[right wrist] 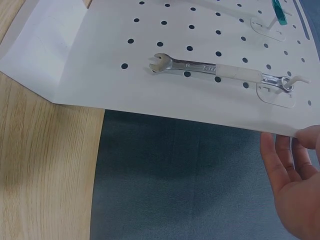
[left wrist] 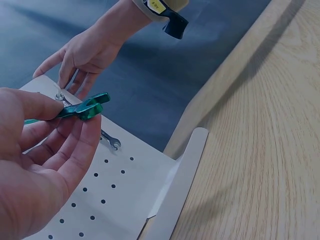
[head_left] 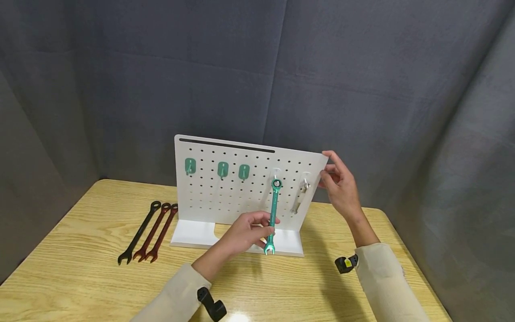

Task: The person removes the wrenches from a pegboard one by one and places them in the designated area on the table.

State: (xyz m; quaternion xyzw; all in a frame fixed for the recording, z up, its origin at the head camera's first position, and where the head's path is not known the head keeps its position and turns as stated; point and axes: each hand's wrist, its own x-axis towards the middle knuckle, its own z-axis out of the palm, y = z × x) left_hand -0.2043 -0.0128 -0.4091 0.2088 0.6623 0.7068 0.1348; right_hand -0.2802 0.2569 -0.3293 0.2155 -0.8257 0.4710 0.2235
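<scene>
My left hand (head_left: pixel 250 230) holds a green ratcheting wrench (head_left: pixel 274 208) between thumb and fingers, near its open-jaw end. The wrench's ring end points up, in front of a clear hook (head_left: pixel 276 171) on the white pegboard (head_left: pixel 209 192); whether the hook passes through the ring, I cannot tell. My right hand (head_left: pixel 341 188) pinches the pegboard's upper right edge, thumb in front and fingers behind. Just beside it, a small silver wrench (right wrist: pixel 200 67) with a pale wrap around its shaft hangs from another clear hook (right wrist: pixel 275 96).
Three green hooks, among them the leftmost (head_left: pixel 190 165), sit on the board's left half. Left of the board, a black wrench (head_left: pixel 138 233) and two dark red wrenches (head_left: pixel 154 232) lie side by side on the wooden table (head_left: pixel 80 268). A grey curtain (head_left: pixel 225 80) stands behind.
</scene>
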